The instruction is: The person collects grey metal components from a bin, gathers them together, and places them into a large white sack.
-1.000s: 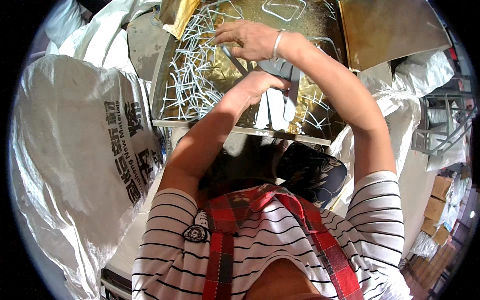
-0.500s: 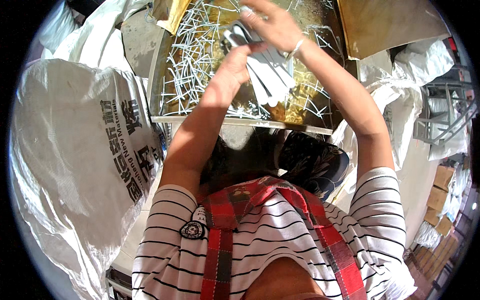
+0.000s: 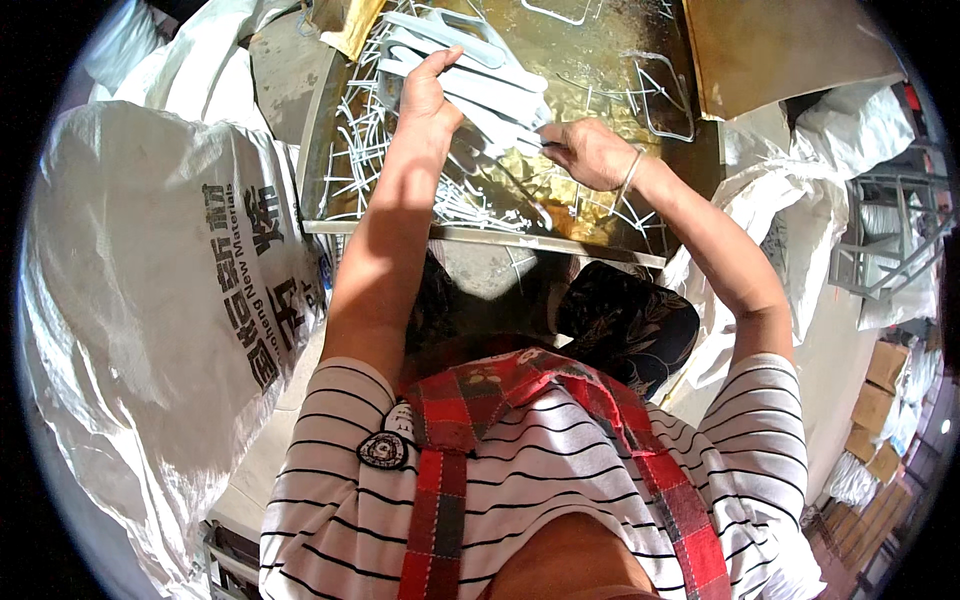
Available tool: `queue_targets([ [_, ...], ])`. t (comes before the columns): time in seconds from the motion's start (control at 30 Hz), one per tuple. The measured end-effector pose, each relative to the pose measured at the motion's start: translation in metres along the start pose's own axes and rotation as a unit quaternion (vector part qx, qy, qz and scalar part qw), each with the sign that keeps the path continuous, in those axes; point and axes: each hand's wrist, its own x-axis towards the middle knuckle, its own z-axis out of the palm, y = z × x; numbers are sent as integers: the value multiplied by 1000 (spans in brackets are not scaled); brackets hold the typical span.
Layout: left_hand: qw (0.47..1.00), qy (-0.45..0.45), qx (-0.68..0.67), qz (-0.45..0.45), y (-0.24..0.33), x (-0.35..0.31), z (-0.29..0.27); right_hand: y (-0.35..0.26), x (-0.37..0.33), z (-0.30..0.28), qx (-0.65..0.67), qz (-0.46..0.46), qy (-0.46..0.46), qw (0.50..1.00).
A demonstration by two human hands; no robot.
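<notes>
Both hands are working over a brass-coloured tray [image 3: 600, 215]. The left hand [image 3: 428, 92] is gripping a fanned stack of flat white strips [image 3: 480, 85], thumb raised along their near side, holding them above the tray's far left part. The right hand [image 3: 590, 152] is pinching the stack's right end between its fingertips; a thin bangle [image 3: 630, 172] is circling that wrist. Loose white sticks [image 3: 365, 150] are lying scattered across the tray's left side, with bent wire loops [image 3: 655, 95] resting toward its far right. A big white sack [image 3: 150, 290] is bulging left of the tray, touching its edge. Brown board [image 3: 770, 50] is leaning beyond the tray's right corner.
</notes>
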Motion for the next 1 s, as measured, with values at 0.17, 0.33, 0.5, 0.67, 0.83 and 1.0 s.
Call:
queue_targets([
  [0.17,991,-16,48,128,-12,-1,9,3,-15,-5,487,133,-142,852],
  [0.33,983,21,80,161,20,-2,5,19,-39,9,-241,4,-108,965],
  [0.5,991,20,-64,112,41,-1,4,68,3,-16,118,155,50,980],
  [0.67,992,31,-63,108,44,2,-6,65,55,60,340,64,-136,928],
  [0.83,988,52,-85,117,57,14,-28,43,58,77,545,171,-161,805],
  [1.0,986,46,-113,114,51,9,-21,19,48,62,787,97,-89,603],
])
